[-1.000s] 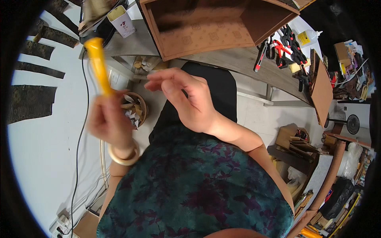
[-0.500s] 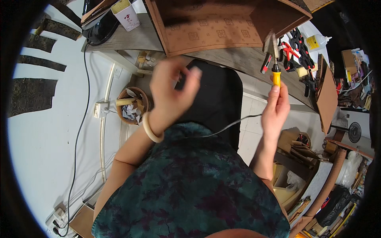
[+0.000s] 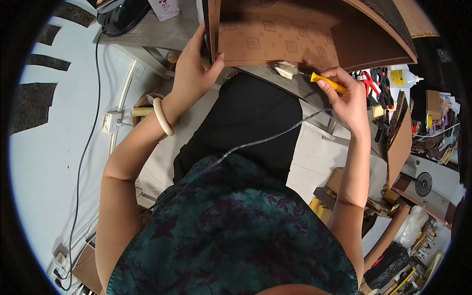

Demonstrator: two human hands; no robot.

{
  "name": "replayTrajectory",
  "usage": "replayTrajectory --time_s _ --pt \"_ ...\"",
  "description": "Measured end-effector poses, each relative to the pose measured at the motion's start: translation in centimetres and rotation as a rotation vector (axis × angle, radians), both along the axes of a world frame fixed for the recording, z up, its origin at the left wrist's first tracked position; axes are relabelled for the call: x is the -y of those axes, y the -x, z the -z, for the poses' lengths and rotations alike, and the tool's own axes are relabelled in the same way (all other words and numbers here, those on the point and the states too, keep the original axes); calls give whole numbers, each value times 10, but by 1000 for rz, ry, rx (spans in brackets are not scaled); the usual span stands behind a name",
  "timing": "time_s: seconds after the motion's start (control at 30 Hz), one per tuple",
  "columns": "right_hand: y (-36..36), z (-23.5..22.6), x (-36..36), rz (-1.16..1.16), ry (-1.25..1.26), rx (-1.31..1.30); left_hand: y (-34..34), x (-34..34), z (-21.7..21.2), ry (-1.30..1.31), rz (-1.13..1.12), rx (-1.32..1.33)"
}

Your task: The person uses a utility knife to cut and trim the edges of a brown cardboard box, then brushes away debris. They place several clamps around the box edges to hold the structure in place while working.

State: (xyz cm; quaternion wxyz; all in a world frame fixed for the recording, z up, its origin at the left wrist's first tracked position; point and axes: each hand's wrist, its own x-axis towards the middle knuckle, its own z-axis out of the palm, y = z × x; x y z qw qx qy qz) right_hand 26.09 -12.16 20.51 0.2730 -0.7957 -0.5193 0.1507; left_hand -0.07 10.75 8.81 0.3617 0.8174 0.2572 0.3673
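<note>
A brown box [image 3: 214,29] with an open front and patterned lining lies at the table's front edge. My left hand [image 3: 191,73] holds its left wall, the thumb on the inner side and the fingers on the outer side. Wrapped round the yellow handle of a corded soldering iron [image 3: 329,83] is my right hand [image 3: 351,101]. The iron's broad, pale head [image 3: 286,70] is by the box's front lower edge; I cannot tell whether it touches. Its braided cord [image 3: 255,143] hangs across my lap.
Red and black clamps [image 3: 378,88] and a clear bottle [image 3: 404,77] are right of the box. A brown board [image 3: 398,130] leans at the table's right end. A pale tin [image 3: 164,9] stands at the left, and a black cable [image 3: 87,142] runs down the white wall.
My left hand, loosely curled in the air before, has moved up to the box's left wall and gripped it. The iron has swung from upright toward the left, its head now by the front edge.
</note>
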Motion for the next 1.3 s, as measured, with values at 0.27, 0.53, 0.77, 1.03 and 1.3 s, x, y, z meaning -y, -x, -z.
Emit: replayTrajectory --time_s 0.27,0.53,0.77,1.03,1.3 --pt "2 7 -18 -39 39 -11 14 -16 -15 206 86 108" --pt "55 7 -34 -89 13 123 32 -31 -18 220 100 71" --pt "64 16 -36 -88 -75 205 31 -31 -17 200 106 85" --pt "79 16 -45 -97 -78 238 31 -30 -18 145 67 82" --pt "65 12 -29 -37 -53 252 40 -39 -5 167 33 -83"
